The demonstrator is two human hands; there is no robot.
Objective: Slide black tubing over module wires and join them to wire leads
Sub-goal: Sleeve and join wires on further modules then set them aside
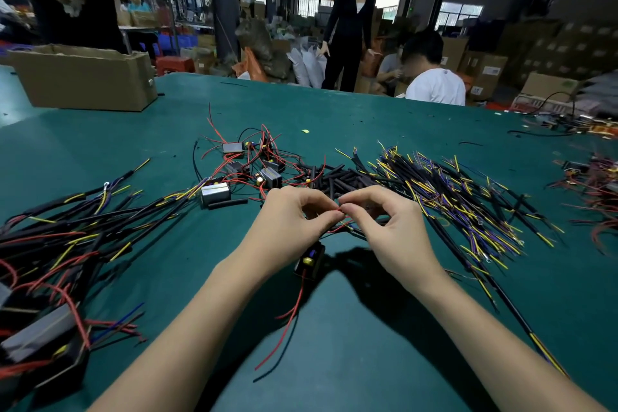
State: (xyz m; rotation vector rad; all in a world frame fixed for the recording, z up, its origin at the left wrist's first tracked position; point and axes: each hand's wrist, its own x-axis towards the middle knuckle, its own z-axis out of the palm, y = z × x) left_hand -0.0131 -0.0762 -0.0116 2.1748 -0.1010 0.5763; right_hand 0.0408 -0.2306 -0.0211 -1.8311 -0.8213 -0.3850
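Note:
My left hand (287,221) and my right hand (384,227) meet fingertip to fingertip over the green table (351,328), both pinching a thin red wire (339,209) between thumb and forefinger. A small black module (309,259) hangs just below my hands, its red and black wires (287,318) trailing toward me. A heap of short black tubing pieces (341,179) lies just beyond my fingers. To the right spreads a big pile of wire leads (451,197) with yellow and purple ends. Loose modules with red wires (254,164) lie behind my left hand.
Joined assemblies (67,227) are piled at the left, reaching the near left corner. A cardboard box (83,77) stands at the far left. More red wiring (595,184) lies at the right edge. People stand and sit beyond the table's far edge.

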